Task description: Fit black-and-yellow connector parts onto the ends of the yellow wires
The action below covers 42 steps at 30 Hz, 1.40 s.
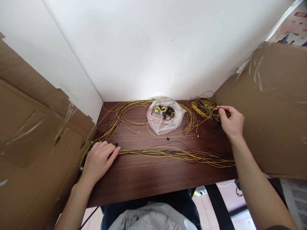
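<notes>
My left hand [99, 159] lies at the left end of a long bundle of yellow and black wires [172, 154], its thumb stretched out to the right and its fingers resting over the wires, partly hidden. Under and beyond it, small connector ends [81, 168] show by the cardboard. At the back right, my right hand [232, 121] pinches a wire at the edge of a tangled heap of yellow and black wires [203, 108]. The exact part between thumb and finger is too small to make out.
A clear plastic bag [178, 123] with small yellow and black pieces stands at the back middle, loose yellow wires [120, 111] curving around it. Cardboard walls [271, 111] flank the brown table [148, 182]; a white wall rises behind. Small black bits [116, 144] lie about.
</notes>
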Each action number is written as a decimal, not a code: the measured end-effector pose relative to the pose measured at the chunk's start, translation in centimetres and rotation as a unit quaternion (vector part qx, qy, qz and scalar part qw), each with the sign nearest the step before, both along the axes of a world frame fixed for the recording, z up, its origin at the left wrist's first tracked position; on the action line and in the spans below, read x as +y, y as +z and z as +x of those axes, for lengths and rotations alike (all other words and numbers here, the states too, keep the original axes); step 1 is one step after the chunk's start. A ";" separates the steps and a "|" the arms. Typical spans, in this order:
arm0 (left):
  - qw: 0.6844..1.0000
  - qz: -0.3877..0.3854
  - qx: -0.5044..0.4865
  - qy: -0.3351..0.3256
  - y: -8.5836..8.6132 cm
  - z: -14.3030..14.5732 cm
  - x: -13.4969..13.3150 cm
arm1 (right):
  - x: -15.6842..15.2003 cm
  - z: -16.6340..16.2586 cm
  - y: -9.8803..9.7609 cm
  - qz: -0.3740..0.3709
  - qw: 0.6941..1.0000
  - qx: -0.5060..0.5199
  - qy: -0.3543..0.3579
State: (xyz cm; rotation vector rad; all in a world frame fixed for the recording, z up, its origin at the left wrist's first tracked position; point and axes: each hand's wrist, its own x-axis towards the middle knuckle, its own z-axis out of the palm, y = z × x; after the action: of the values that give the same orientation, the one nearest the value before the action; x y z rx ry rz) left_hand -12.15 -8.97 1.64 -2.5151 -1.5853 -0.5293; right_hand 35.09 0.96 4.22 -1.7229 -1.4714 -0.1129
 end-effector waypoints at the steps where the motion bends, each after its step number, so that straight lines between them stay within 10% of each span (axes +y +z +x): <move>1: 1.000 -0.001 0.000 -0.001 0.1 0.0 0.0 | -0.2 0.1 0.3 0.034 0.999 -0.015 -0.023; 8: 1.000 -0.016 -0.002 -0.005 0.6 0.0 0.4 | -0.4 0.2 1.0 0.194 0.970 0.144 0.003; 14: 0.998 -0.006 -0.062 -0.023 3.5 3.0 1.2 | -0.9 -0.5 1.0 0.060 0.976 0.166 0.130; 21: 0.954 -0.052 -0.185 -0.229 7.4 12.7 5.3 | -1.2 -2.4 0.2 -0.064 0.965 0.025 0.254; 31: 0.932 -0.117 -0.255 -0.229 3.1 25.6 11.7 | -1.2 -4.8 -0.7 -0.059 0.955 0.103 0.273; 37: 0.922 -0.197 -0.296 -0.153 1.2 26.6 12.6 | -1.2 -4.8 -1.0 -0.030 0.951 0.186 0.243; 42: 0.899 -0.127 -0.340 -0.244 1.7 26.2 12.4 | -1.2 -4.6 -1.5 -0.031 0.948 0.201 0.246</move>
State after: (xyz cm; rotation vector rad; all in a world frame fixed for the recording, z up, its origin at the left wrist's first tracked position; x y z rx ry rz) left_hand 14.00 3.48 3.39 -3.1607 -1.1950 -1.4891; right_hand 30.48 -0.28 2.74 -1.2773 -1.5477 0.5257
